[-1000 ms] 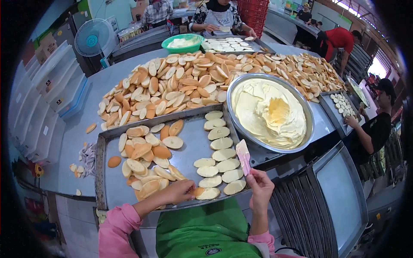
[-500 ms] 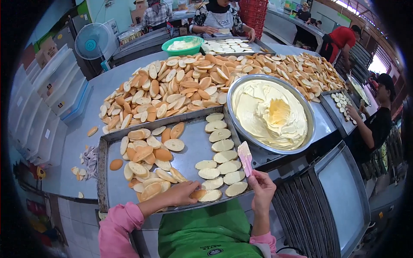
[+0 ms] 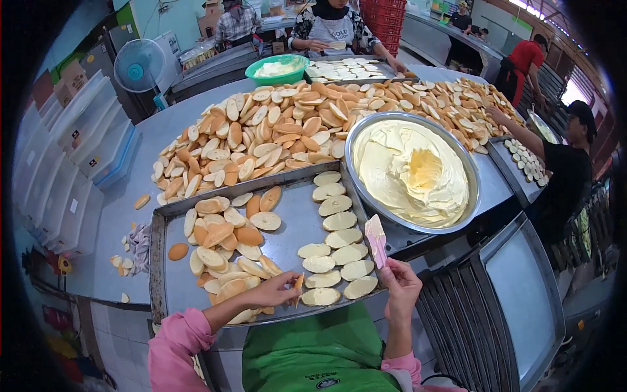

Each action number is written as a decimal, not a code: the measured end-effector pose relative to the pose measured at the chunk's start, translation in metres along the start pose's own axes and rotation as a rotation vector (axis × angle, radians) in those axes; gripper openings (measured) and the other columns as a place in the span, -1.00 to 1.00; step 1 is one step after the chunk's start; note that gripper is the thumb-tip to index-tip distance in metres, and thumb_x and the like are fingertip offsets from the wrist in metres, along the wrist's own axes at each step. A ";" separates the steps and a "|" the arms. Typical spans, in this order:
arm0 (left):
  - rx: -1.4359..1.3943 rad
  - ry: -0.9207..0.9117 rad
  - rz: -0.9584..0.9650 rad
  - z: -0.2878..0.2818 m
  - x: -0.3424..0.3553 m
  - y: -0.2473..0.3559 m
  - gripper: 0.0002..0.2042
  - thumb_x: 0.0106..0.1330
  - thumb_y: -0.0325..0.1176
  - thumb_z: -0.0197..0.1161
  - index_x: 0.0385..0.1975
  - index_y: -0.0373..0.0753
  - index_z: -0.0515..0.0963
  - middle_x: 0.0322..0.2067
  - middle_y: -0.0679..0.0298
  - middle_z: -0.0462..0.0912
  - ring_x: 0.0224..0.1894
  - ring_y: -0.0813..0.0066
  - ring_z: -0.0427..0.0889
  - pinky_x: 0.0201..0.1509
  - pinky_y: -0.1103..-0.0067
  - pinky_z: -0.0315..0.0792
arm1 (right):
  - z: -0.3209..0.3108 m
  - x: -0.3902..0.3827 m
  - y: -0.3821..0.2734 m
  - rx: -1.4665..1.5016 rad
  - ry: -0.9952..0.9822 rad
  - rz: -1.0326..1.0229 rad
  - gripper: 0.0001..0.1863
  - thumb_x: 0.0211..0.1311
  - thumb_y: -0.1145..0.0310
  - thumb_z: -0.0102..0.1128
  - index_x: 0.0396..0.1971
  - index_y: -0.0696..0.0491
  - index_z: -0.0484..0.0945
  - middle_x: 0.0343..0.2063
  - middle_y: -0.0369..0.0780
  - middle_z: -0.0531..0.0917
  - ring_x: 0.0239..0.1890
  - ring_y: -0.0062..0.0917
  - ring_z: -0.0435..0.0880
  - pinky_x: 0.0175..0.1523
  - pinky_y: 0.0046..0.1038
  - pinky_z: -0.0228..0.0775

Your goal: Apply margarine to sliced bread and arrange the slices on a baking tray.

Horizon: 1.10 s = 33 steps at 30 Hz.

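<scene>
My left hand (image 3: pixel 277 293) pinches a thin oval bread slice (image 3: pixel 298 289) on edge, just above the near part of a metal tray (image 3: pixel 157 245). Loose plain and golden slices (image 3: pixel 215 235) lie jumbled in the tray's left half; cream-coated slices (image 3: pixel 336 222) lie in rows at its right. My right hand (image 3: pixel 398 281) grips a pink spatula (image 3: pixel 377 238) upright at the tray's right edge, with pale cream on its blade. Beyond it sits a large steel bowl (image 3: pixel 410 176) of yellowish cream.
A long heap of slices (image 3: pixel 274 130) spans the table, with a green basin (image 3: pixel 275 72) behind it. Clear bins (image 3: pixel 88 157) stand left; stacked trays (image 3: pixel 509 294) lie at right. Co-workers work behind (image 3: pixel 330 32) and at right (image 3: pixel 555 163), beside trays.
My left hand has lifted a slice onto its edge from beside the coated ones. The co-worker at the right has reached toward the heap. My right hand stays nearly still.
</scene>
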<state>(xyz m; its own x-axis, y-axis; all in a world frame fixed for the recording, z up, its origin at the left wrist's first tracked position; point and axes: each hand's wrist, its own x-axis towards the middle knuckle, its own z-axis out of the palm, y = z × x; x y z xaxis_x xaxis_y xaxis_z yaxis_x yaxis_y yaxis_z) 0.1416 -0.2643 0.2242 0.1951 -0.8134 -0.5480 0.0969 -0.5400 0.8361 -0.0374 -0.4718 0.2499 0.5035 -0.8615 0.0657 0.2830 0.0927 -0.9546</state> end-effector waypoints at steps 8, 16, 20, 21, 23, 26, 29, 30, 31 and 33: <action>-0.132 -0.009 -0.006 -0.006 -0.008 0.012 -0.61 0.31 -0.29 -0.05 0.09 -0.25 0.14 -0.20 0.23 0.41 -0.13 0.49 0.47 -0.12 0.57 0.43 | -0.001 0.002 -0.001 -0.015 0.013 -0.010 -0.81 -0.05 0.62 0.22 -0.35 0.23 0.55 -0.40 -0.31 0.51 -0.40 -0.73 0.45 -0.28 -0.71 0.29; -0.167 0.428 0.311 -0.045 0.018 0.063 -0.61 0.21 -0.39 0.07 0.04 -0.18 0.18 -0.23 0.23 0.45 -0.22 0.54 0.46 -0.23 0.59 0.44 | 0.000 0.001 -0.003 0.000 0.008 -0.001 -0.81 -0.03 0.62 0.21 -0.34 0.24 0.54 -0.40 -0.31 0.51 -0.39 -0.71 0.46 -0.26 -0.70 0.31; -0.210 0.578 0.353 -0.066 0.056 0.051 -0.57 0.12 -0.44 0.16 0.00 -0.20 0.19 -0.25 0.21 0.45 -0.25 0.56 0.46 -0.26 0.63 0.43 | 0.000 -0.001 -0.014 0.009 -0.003 -0.006 -0.81 -0.03 0.62 0.20 -0.33 0.24 0.54 -0.39 -0.31 0.51 -0.39 -0.71 0.46 -0.26 -0.70 0.31; -0.223 0.595 0.360 -0.069 0.065 0.045 -0.55 0.08 -0.46 0.19 -0.03 -0.26 0.19 -0.26 0.20 0.45 -0.27 0.57 0.47 -0.28 0.63 0.44 | -0.001 0.000 -0.016 -0.001 0.011 -0.018 -0.81 -0.03 0.62 0.20 -0.33 0.24 0.54 -0.39 -0.31 0.50 -0.39 -0.71 0.46 -0.26 -0.70 0.31; -0.193 0.597 0.326 -0.068 0.075 0.038 -0.54 0.06 -0.46 0.20 -0.04 -0.28 0.19 -0.28 0.20 0.45 -0.29 0.56 0.48 -0.30 0.63 0.44 | -0.005 0.001 -0.016 -0.012 0.028 -0.029 -0.81 -0.03 0.62 0.20 -0.33 0.24 0.54 -0.39 -0.31 0.50 -0.39 -0.71 0.46 -0.26 -0.70 0.31; -0.095 0.604 0.271 -0.070 0.088 0.023 -0.55 0.05 -0.51 0.22 -0.07 -0.32 0.19 -0.31 0.20 0.47 -0.34 0.57 0.49 -0.35 0.65 0.44 | -0.011 0.002 -0.011 -0.006 0.037 -0.043 -0.80 -0.02 0.61 0.19 -0.31 0.22 0.53 -0.40 -0.33 0.52 -0.37 -0.71 0.47 -0.24 -0.71 0.30; 0.159 0.676 0.222 -0.064 0.091 0.007 -0.56 -0.01 -0.39 0.29 -0.13 -0.35 0.31 -0.32 0.19 0.50 -0.40 0.56 0.50 -0.30 0.63 0.42 | -0.010 0.001 -0.012 -0.010 0.036 -0.042 -0.80 -0.02 0.61 0.19 -0.31 0.21 0.53 -0.41 -0.33 0.52 -0.38 -0.71 0.46 -0.24 -0.71 0.30; 0.160 0.681 0.222 -0.067 0.093 0.006 -0.56 -0.01 -0.39 0.29 -0.13 -0.35 0.31 -0.32 0.19 0.50 -0.40 0.56 0.50 -0.30 0.63 0.42 | -0.010 0.003 -0.011 -0.007 0.035 -0.041 -0.80 -0.02 0.61 0.19 -0.32 0.23 0.53 -0.40 -0.32 0.51 -0.38 -0.71 0.46 -0.25 -0.70 0.31; 0.250 0.689 0.213 -0.063 0.088 0.010 -0.56 -0.02 -0.37 0.30 -0.14 -0.35 0.34 -0.29 0.17 0.51 -0.39 0.55 0.51 -0.28 0.63 0.43 | -0.011 0.001 -0.010 -0.005 0.039 -0.033 -0.81 -0.03 0.61 0.20 -0.33 0.24 0.54 -0.38 -0.30 0.50 -0.39 -0.71 0.45 -0.25 -0.70 0.31; 0.344 0.693 0.196 -0.063 0.085 0.011 -0.57 -0.03 -0.36 0.32 -0.15 -0.36 0.38 -0.26 0.15 0.52 -0.37 0.53 0.52 -0.26 0.62 0.43 | -0.010 0.002 -0.012 0.007 0.043 -0.017 -0.81 -0.03 0.61 0.20 -0.33 0.24 0.54 -0.39 -0.31 0.50 -0.39 -0.71 0.45 -0.25 -0.70 0.31</action>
<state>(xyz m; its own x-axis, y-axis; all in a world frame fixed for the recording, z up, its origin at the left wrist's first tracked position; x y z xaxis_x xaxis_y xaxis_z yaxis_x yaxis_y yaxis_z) 0.2205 -0.3260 0.1886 0.7507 -0.6419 -0.1561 -0.2869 -0.5297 0.7982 -0.0482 -0.4791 0.2590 0.4627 -0.8838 0.0694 0.2976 0.0811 -0.9513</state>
